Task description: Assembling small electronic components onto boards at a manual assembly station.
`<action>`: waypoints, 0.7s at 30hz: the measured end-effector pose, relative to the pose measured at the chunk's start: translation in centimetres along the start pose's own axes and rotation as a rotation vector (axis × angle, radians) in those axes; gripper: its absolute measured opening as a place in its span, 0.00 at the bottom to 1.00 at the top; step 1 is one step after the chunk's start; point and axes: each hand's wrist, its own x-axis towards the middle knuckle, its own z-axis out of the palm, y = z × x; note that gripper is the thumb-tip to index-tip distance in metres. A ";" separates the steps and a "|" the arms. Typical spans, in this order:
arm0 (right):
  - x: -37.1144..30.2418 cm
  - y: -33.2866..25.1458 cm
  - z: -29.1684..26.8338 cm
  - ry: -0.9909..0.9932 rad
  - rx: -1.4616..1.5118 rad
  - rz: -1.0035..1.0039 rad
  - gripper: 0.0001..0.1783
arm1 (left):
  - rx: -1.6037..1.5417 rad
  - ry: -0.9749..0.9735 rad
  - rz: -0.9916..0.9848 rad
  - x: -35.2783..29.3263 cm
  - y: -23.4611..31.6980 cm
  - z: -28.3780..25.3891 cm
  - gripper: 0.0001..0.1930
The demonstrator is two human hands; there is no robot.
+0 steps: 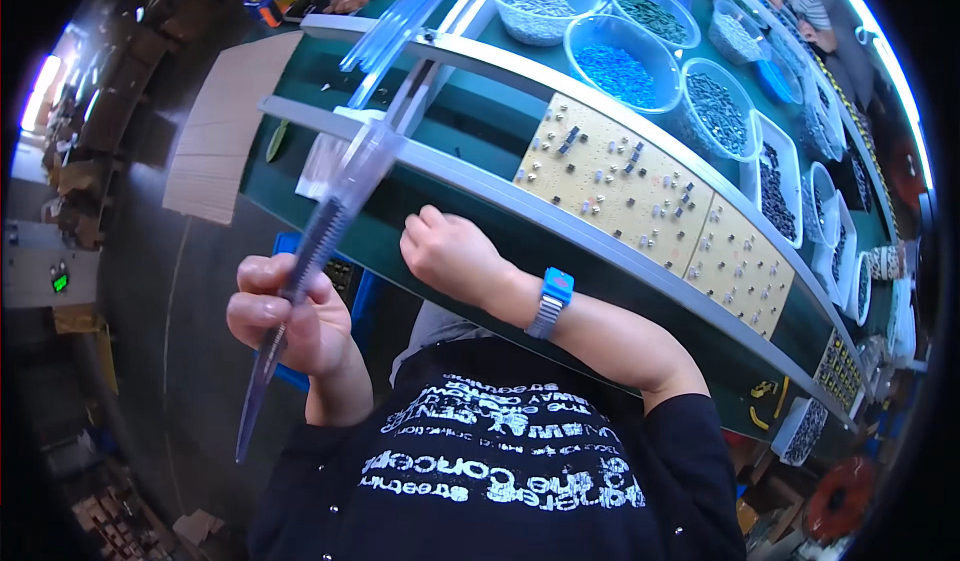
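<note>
My left hand (292, 313) is closed around a long clear plastic tube (318, 236) with a row of small dark parts inside. The tube slants from the lower left up toward the metal rails, and its far end is blurred near a pale packet (322, 166). My right hand (447, 251) is curled up just on the near side of the lower rail (470, 173), to the right of the tube and apart from it. Anything inside its fingers is hidden. A blue wrist strap (557, 287) with a metal band sits on my right wrist.
Tan circuit boards (615, 186) dotted with small parts lie between the rails. Beyond them stand bowls, one of blue parts (612, 76), and white trays (775, 186). Clear tubes (405, 21) lie across the upper rail. Cardboard (228, 131) is at left; yellow-handled pliers (765, 403) at right.
</note>
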 end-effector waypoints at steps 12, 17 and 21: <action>-19.7 7.8 -13.7 0.506 -0.139 0.685 0.19 | -0.099 -0.512 -0.281 -3.1 -4.8 8.7 0.07; -21.5 11.7 -13.8 0.470 -0.089 0.724 0.23 | -0.153 -0.647 -0.366 -5.4 -6.0 13.9 0.09; -21.6 11.6 -14.0 0.490 -0.108 0.653 0.22 | -0.155 -0.616 -0.493 -7.6 -5.6 16.1 0.09</action>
